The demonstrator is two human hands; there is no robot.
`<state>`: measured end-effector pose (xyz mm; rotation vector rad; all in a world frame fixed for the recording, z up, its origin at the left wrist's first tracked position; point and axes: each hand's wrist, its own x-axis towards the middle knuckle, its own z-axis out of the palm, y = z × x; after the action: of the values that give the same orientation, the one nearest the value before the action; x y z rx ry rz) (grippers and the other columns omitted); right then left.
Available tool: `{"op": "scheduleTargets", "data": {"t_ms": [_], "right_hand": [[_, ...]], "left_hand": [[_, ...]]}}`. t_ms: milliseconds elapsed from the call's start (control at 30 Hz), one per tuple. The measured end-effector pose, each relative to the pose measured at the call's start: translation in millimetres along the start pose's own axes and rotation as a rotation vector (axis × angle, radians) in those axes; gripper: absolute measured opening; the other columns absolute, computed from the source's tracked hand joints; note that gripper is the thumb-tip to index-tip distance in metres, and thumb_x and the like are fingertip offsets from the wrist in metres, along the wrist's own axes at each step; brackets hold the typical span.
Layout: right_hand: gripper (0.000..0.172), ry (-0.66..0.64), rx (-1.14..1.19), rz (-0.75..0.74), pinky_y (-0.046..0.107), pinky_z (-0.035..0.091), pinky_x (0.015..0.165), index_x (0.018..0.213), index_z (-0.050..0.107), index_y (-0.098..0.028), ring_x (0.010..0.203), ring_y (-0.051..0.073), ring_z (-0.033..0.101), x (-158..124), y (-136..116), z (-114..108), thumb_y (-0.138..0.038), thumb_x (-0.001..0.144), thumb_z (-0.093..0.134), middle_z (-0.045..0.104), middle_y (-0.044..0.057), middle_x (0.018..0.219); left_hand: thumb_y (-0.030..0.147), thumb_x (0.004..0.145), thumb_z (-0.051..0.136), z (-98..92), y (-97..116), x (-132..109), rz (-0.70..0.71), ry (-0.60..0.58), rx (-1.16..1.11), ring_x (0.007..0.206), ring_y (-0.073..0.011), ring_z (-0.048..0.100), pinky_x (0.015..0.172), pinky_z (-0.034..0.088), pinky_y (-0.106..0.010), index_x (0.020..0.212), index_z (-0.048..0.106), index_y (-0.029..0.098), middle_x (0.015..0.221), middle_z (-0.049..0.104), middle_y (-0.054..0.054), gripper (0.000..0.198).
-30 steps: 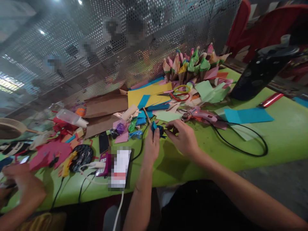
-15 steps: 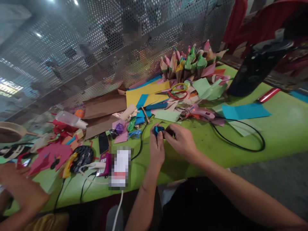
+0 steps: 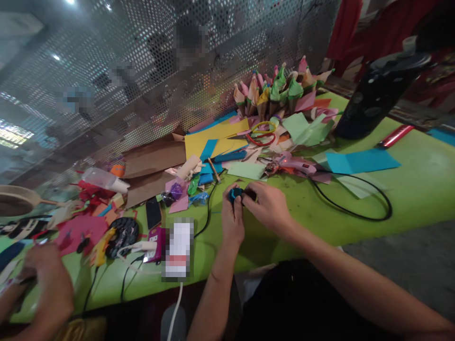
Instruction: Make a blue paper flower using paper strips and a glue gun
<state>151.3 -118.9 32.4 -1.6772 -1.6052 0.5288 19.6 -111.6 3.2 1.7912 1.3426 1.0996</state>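
Both of my hands meet over the green table (image 3: pixel 419 189) on a small blue paper piece (image 3: pixel 234 193) with a dark part beside it. My left hand (image 3: pixel 232 219) pinches the blue piece from the left with thumb and fingers closed. My right hand (image 3: pixel 268 204) grips it from the right, fingers curled over the dark part. A pink glue gun (image 3: pixel 296 165) lies just behind my right hand, its black cord (image 3: pixel 359 213) looping to the right.
Coloured paper sheets (image 3: pixel 213 137), paper cones (image 3: pixel 273 92), brown paper (image 3: pixel 152 158) and a perforated metal screen (image 3: pixel 159 71) fill the back. A black device (image 3: pixel 377 94) stands at right. Phones (image 3: pixel 153 212) and cables lie at left, where another person's hand (image 3: pixel 50 289) works.
My hands have closed tighter together on the blue piece, rolling it into a rounder shape. The other person's hand at left has shifted toward the table's near edge.
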Motion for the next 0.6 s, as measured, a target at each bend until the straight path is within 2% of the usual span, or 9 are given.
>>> {"op": "scheduleTargets", "data": {"t_ms": [367, 600], "right_hand": [[0.014, -0.011, -0.108, 0.004, 0.028, 0.027, 0.056, 0.074, 0.067, -0.021, 0.065, 0.018, 0.059, 3.7, -0.9, -5.1, -0.025, 0.084, 0.058, 0.074, 0.006, 0.079], [0.014, -0.036, -0.176, 0.012, 0.029, 0.028, 0.058, 0.077, 0.070, -0.021, 0.070, 0.019, 0.063, 6.3, -5.7, -13.2, -0.021, 0.083, 0.058, 0.076, 0.007, 0.083]], "left_hand": [[0.060, 0.102, 0.038, -1.5, 1.6, -0.2, -0.028, -0.012, 0.013, 0.125, -0.0247, 0.063, 0.108, 0.050, -0.042, 0.134, 0.053, 0.020, 0.133, 0.065, -0.016, 0.054], [0.061, 0.100, 0.040, -2.7, -0.3, 0.8, 0.002, -0.027, -0.022, 0.122, -0.0241, 0.063, 0.106, 0.050, -0.040, 0.129, 0.055, 0.019, 0.132, 0.064, -0.016, 0.054]]}}
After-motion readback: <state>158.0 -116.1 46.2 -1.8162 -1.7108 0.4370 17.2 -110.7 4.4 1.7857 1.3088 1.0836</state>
